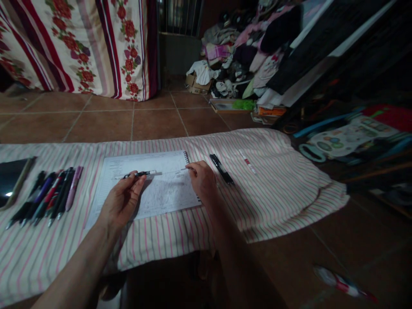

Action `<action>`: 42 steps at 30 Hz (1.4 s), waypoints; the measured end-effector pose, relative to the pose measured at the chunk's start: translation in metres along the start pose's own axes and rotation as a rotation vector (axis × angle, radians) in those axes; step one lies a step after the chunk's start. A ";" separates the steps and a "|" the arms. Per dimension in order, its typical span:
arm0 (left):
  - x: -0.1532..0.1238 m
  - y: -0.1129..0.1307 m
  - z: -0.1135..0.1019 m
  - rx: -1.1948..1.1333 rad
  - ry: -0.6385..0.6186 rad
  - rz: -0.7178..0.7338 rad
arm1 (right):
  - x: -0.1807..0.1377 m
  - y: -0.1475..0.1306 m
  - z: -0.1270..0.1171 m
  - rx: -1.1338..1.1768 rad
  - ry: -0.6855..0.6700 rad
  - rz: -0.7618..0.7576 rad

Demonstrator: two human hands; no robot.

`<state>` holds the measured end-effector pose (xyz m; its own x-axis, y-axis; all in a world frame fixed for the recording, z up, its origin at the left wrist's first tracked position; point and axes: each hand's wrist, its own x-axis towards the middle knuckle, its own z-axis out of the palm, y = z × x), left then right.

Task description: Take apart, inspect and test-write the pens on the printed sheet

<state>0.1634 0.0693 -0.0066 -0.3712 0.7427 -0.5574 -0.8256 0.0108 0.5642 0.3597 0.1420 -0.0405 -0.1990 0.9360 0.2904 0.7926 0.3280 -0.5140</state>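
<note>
My left hand (121,201) pinches the dark barrel of a pen (141,174) held level above a spiral notebook (151,189). A thin refill (175,171) sticks out of the barrel to the right, and my right hand (202,179) is closed on its far end. The notebook lies open on a striped cloth (277,184), its page covered in scribbles. A black pen (222,169) lies just right of my right hand, and a white pen with red marking (247,162) lies farther right.
Several pens (48,195) lie in a row on the cloth's left, beside a dark tablet (11,178). Tiled floor (154,120) stretches beyond, with a floral bedsheet (80,43) and a clothes pile (244,47). A red-and-white pen (341,283) lies on the floor.
</note>
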 end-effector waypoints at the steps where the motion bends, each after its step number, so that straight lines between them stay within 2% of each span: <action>1: -0.001 0.000 0.000 -0.003 0.000 0.004 | 0.000 0.000 0.001 -0.001 0.005 0.003; 9: 0.001 0.000 -0.003 0.012 0.004 0.050 | 0.000 0.001 0.006 -0.030 0.022 -0.031; 15: 0.003 -0.002 -0.004 -0.025 -0.008 0.008 | 0.002 -0.011 0.003 -0.003 0.006 -0.018; 18: 0.001 -0.002 -0.002 -0.039 -0.022 0.011 | 0.003 -0.020 -0.001 0.148 0.003 -0.050; 22: -0.002 -0.006 -0.001 -0.034 -0.047 -0.008 | 0.000 -0.034 0.003 0.499 -0.138 -0.053; 25: -0.004 -0.009 -0.001 -0.029 -0.086 -0.011 | -0.002 -0.042 0.009 0.595 -0.220 -0.037; 29: -0.005 -0.010 -0.002 0.048 -0.095 0.003 | -0.003 -0.048 0.008 0.663 -0.256 -0.013; 32: -0.001 -0.007 -0.008 0.159 -0.118 0.134 | -0.003 -0.047 0.001 0.653 -0.240 -0.009; 35: 0.002 -0.002 -0.014 0.306 -0.112 0.382 | -0.001 -0.042 -0.005 0.659 -0.207 -0.010; 38: -0.001 0.002 -0.016 0.573 -0.111 0.602 | -0.001 -0.037 -0.008 0.664 -0.226 0.013; 40: -0.006 0.002 -0.015 0.787 -0.182 0.682 | -0.001 -0.036 -0.010 0.648 -0.266 0.019; 42: -0.010 -0.001 -0.016 0.945 -0.290 0.700 | -0.002 -0.038 -0.012 0.626 -0.302 0.006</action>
<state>0.1612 0.0512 -0.0115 -0.4044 0.9045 0.1354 0.1966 -0.0586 0.9787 0.3365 0.1257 -0.0120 -0.4197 0.9026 0.0955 0.3308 0.2501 -0.9099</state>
